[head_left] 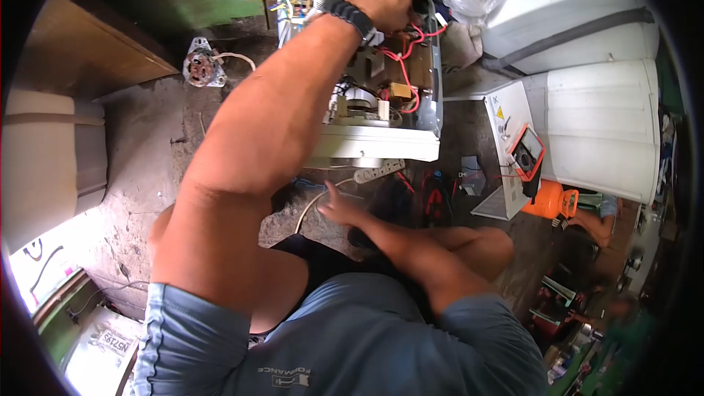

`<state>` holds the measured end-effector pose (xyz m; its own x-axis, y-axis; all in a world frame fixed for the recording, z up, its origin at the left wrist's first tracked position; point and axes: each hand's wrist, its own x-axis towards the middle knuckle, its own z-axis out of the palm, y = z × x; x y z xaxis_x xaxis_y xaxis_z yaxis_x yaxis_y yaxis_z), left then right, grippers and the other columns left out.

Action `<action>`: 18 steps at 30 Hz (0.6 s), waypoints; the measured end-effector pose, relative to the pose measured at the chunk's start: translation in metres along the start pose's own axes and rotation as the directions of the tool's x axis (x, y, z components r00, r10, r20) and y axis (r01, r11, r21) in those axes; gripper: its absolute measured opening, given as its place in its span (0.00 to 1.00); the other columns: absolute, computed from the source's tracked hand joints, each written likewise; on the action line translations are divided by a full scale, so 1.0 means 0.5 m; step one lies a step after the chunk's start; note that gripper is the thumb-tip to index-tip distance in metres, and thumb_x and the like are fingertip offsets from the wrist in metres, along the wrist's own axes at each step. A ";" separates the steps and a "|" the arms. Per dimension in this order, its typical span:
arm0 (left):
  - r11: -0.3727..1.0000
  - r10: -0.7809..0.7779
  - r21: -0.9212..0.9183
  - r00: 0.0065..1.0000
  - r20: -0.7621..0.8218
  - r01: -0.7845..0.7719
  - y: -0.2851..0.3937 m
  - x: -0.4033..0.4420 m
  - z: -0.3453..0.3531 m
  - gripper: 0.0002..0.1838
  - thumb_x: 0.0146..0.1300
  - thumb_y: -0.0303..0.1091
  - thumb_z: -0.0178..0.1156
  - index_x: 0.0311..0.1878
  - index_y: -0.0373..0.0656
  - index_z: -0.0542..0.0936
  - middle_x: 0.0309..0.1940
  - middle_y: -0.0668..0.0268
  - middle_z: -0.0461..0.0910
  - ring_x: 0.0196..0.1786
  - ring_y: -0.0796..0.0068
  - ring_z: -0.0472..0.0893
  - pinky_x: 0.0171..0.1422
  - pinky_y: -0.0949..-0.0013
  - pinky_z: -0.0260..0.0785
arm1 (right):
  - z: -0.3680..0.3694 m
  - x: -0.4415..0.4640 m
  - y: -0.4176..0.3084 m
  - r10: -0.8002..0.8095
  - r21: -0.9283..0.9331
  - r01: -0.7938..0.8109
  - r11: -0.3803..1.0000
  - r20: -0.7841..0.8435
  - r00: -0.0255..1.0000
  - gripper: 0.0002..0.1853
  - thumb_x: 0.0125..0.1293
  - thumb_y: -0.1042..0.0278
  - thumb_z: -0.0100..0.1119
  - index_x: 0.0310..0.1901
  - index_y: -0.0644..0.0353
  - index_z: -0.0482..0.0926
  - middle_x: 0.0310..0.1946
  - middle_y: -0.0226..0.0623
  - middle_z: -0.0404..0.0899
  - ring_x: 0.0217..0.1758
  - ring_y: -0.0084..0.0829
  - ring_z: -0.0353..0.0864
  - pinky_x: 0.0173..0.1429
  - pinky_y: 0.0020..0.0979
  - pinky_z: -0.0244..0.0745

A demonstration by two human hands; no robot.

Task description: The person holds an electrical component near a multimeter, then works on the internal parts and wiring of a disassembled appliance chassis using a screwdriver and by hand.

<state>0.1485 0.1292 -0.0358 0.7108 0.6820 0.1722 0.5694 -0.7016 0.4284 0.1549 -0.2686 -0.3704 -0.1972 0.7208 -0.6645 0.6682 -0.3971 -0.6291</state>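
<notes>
A microwave oven (374, 141) stands in front of me with its cover off, wiring and parts exposed. My left hand (383, 1), with a dark strap on the wrist, reaches over its far right part. Those fingers curl down inside, near red wires (405, 66); what they hold is hidden. Lower down, my right hand (343, 210) hovers between the oven and my lap, somewhat blurred, thumb stretched out and nothing visible in it. A white power strip (380, 171) lies close to it, beside a pale cable (312, 205).
Right of the oven, an orange multimeter (526, 152) rests on a white metal cover (506, 114). Behind are an orange gas cylinder (544, 199) and a large white appliance (605, 128). A small motor (203, 64) lies at left. Red-handled tools (434, 202) are on the floor.
</notes>
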 end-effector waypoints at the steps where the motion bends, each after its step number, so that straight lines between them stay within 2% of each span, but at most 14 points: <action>1: 1.000 0.012 -0.016 1.000 0.005 -0.012 0.001 -0.002 -0.006 0.20 0.58 0.43 0.70 0.52 0.46 0.88 0.49 0.49 0.88 0.54 0.48 0.87 0.60 0.52 0.80 | 0.025 0.034 -0.022 0.060 0.145 -0.059 0.988 0.000 0.998 0.52 0.71 0.53 0.65 0.83 0.56 0.38 0.35 0.50 0.87 0.33 0.41 0.88 0.42 0.44 0.81; 2: 0.999 0.003 -0.033 1.000 0.015 -0.003 -0.003 -0.001 -0.004 0.20 0.57 0.43 0.70 0.52 0.47 0.88 0.49 0.49 0.88 0.55 0.47 0.87 0.60 0.52 0.80 | 0.049 0.060 -0.040 0.118 0.289 -0.117 0.950 0.011 0.993 0.50 0.72 0.52 0.65 0.83 0.56 0.40 0.33 0.48 0.86 0.30 0.38 0.87 0.38 0.43 0.81; 3: 0.997 0.058 -0.044 0.998 0.002 -0.058 -0.009 -0.002 -0.003 0.23 0.60 0.46 0.70 0.56 0.46 0.86 0.46 0.46 0.87 0.53 0.45 0.86 0.59 0.50 0.79 | 0.067 0.077 -0.053 0.128 0.295 -0.126 0.947 0.013 0.992 0.50 0.72 0.52 0.65 0.83 0.56 0.40 0.33 0.48 0.86 0.30 0.38 0.87 0.38 0.43 0.81; 5: 0.992 0.118 -0.053 0.993 -0.012 -0.118 -0.020 -0.001 0.001 0.26 0.62 0.49 0.70 0.60 0.45 0.84 0.43 0.44 0.87 0.51 0.42 0.86 0.58 0.48 0.78 | 0.084 0.111 -0.077 0.353 0.529 -0.332 0.781 0.065 0.933 0.48 0.73 0.48 0.65 0.81 0.55 0.45 0.32 0.45 0.84 0.25 0.32 0.83 0.33 0.37 0.79; 7: 0.997 0.082 0.017 0.993 -0.086 -0.081 -0.021 -0.010 0.009 0.22 0.65 0.49 0.64 0.51 0.41 0.84 0.43 0.43 0.85 0.49 0.41 0.86 0.53 0.46 0.79 | 0.131 0.152 -0.029 0.393 0.591 -0.337 0.733 0.036 0.919 0.45 0.72 0.46 0.66 0.79 0.55 0.49 0.33 0.44 0.84 0.26 0.33 0.83 0.33 0.35 0.80; 8: 0.996 0.084 0.016 0.993 -0.086 -0.083 -0.016 -0.010 0.009 0.22 0.65 0.49 0.64 0.51 0.41 0.84 0.43 0.43 0.85 0.49 0.41 0.86 0.53 0.46 0.79 | 0.144 0.163 -0.011 0.427 0.639 -0.333 0.694 0.007 0.904 0.43 0.72 0.45 0.66 0.77 0.55 0.53 0.35 0.43 0.83 0.26 0.33 0.82 0.33 0.33 0.80; 9: 0.999 0.038 -0.018 0.999 -0.020 -0.038 -0.011 -0.005 0.002 0.20 0.61 0.46 0.67 0.52 0.44 0.86 0.46 0.46 0.86 0.52 0.44 0.86 0.57 0.49 0.80 | 0.134 0.153 -0.015 0.422 0.634 -0.326 0.701 -0.001 0.907 0.43 0.72 0.45 0.66 0.77 0.55 0.53 0.35 0.43 0.83 0.26 0.33 0.82 0.33 0.33 0.80; 11: 1.000 -0.012 -0.027 0.999 0.052 0.014 -0.007 0.002 -0.015 0.20 0.57 0.44 0.71 0.52 0.47 0.88 0.50 0.48 0.87 0.55 0.45 0.86 0.61 0.51 0.80 | 0.076 0.098 -0.040 0.434 0.805 -0.409 0.430 0.213 0.876 0.39 0.72 0.43 0.65 0.73 0.53 0.58 0.37 0.42 0.83 0.28 0.33 0.82 0.34 0.35 0.82; 12: 0.997 0.057 -0.049 0.998 0.039 -0.055 -0.016 0.002 -0.013 0.23 0.61 0.47 0.70 0.56 0.46 0.85 0.44 0.44 0.87 0.51 0.40 0.86 0.57 0.46 0.79 | 0.046 0.056 -0.063 0.438 0.827 -0.413 0.381 0.232 0.869 0.36 0.72 0.43 0.65 0.71 0.53 0.61 0.37 0.41 0.83 0.29 0.32 0.83 0.34 0.35 0.83; 13: 0.997 0.051 -0.064 0.998 0.029 -0.049 -0.018 0.000 -0.007 0.24 0.61 0.47 0.70 0.57 0.46 0.85 0.44 0.45 0.87 0.51 0.40 0.86 0.57 0.46 0.79 | 0.006 0.012 -0.096 0.440 0.849 -0.414 0.329 0.250 0.863 0.34 0.72 0.42 0.65 0.69 0.52 0.63 0.36 0.39 0.83 0.30 0.32 0.83 0.34 0.36 0.83; 15: 0.997 0.024 -0.078 0.996 0.081 -0.018 -0.008 -0.004 -0.032 0.26 0.61 0.48 0.71 0.59 0.47 0.84 0.46 0.46 0.87 0.53 0.41 0.85 0.59 0.47 0.78 | -0.093 -0.078 -0.159 0.410 0.840 -0.397 0.369 0.236 0.881 0.32 0.72 0.42 0.65 0.67 0.52 0.66 0.37 0.39 0.83 0.29 0.31 0.83 0.34 0.35 0.82; 17: 0.996 0.016 -0.087 0.997 0.070 -0.010 -0.014 0.009 -0.020 0.25 0.60 0.48 0.72 0.57 0.46 0.85 0.48 0.47 0.87 0.55 0.44 0.85 0.61 0.49 0.78 | -0.116 -0.138 -0.149 0.411 0.848 -0.391 0.358 0.233 0.881 0.31 0.71 0.42 0.66 0.64 0.53 0.69 0.37 0.38 0.83 0.29 0.30 0.82 0.33 0.34 0.81; 18: 0.994 0.012 -0.114 0.997 0.076 -0.004 -0.010 0.005 -0.021 0.24 0.60 0.47 0.72 0.56 0.46 0.86 0.50 0.48 0.87 0.57 0.46 0.85 0.62 0.50 0.78 | -0.115 -0.154 -0.128 0.369 0.814 -0.368 0.450 0.205 0.906 0.29 0.70 0.43 0.68 0.62 0.53 0.72 0.38 0.38 0.84 0.28 0.28 0.82 0.32 0.33 0.80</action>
<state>0.1431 0.1367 -0.0283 0.7470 0.6557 0.1098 0.5161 -0.6761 0.5258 0.1688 -0.2661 -0.2558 -0.0789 0.3902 -0.9173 -0.2103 -0.9060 -0.3673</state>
